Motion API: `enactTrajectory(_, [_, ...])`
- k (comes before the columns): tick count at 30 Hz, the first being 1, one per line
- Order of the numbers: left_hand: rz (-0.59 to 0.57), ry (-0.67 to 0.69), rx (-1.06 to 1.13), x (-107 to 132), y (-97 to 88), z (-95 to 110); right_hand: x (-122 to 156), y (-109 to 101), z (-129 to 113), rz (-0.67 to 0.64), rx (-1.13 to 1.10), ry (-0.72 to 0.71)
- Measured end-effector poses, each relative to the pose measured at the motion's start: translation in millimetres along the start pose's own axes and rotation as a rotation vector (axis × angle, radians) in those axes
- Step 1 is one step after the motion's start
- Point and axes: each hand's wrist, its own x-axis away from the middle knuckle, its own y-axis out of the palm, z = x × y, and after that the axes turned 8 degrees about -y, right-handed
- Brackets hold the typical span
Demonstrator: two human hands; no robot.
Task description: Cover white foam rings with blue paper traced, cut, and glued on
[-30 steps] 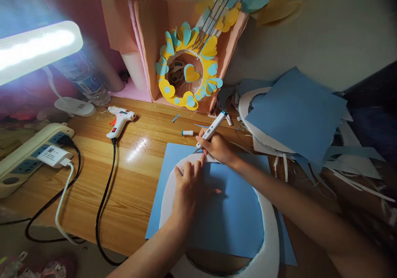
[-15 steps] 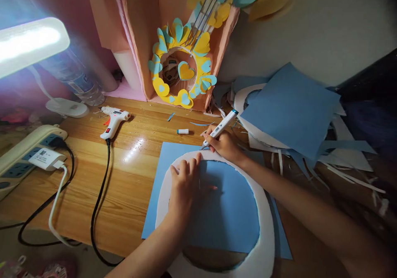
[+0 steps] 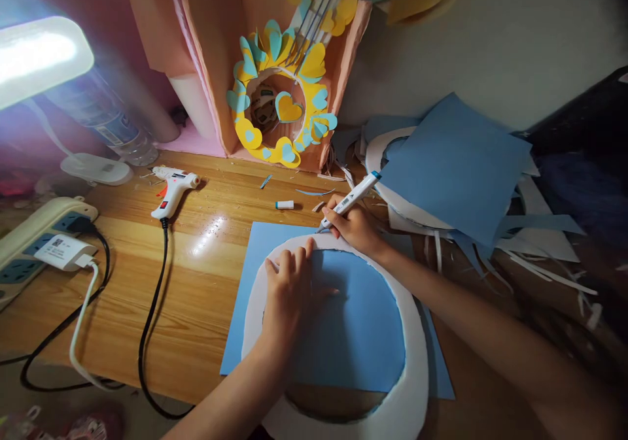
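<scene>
A white foam ring (image 3: 417,335) lies on a blue paper sheet (image 3: 353,335) on the wooden desk (image 3: 216,257). My left hand (image 3: 289,293) presses flat on the ring's upper left part, fingers stretched out. My right hand (image 3: 356,227) is closed around a white marker (image 3: 350,198) with a blue end. The marker's tip touches the paper at the ring's top outer edge.
A marker cap (image 3: 284,204) and a hot glue gun (image 3: 171,188) with a black cord lie on the desk. A power strip (image 3: 29,244) and a lamp (image 3: 39,57) are at left. A cardboard craft with paper hearts (image 3: 279,100) stands behind. Blue paper and scraps (image 3: 456,165) are piled at right.
My right hand has moved the marker a little rightward along the ring's top edge. The view has shifted slightly. My left hand keeps pressing the ring.
</scene>
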Motion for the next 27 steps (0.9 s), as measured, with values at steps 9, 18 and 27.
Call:
enactTrajectory(9, [-0.012, 0.000, -0.009, 0, -1.8, 0, 4, -10, 7, 0.058, 0.015, 0.047])
enactTrajectory(18, [-0.037, 0.002, -0.011, 0, -7.5, 0, 14, -20, 2, 0.090, 0.171, 0.006])
enactTrajectory(27, [-0.042, 0.000, 0.042, -1, -11.5, -2, 37, -33, -9, 0.166, -0.030, 0.016])
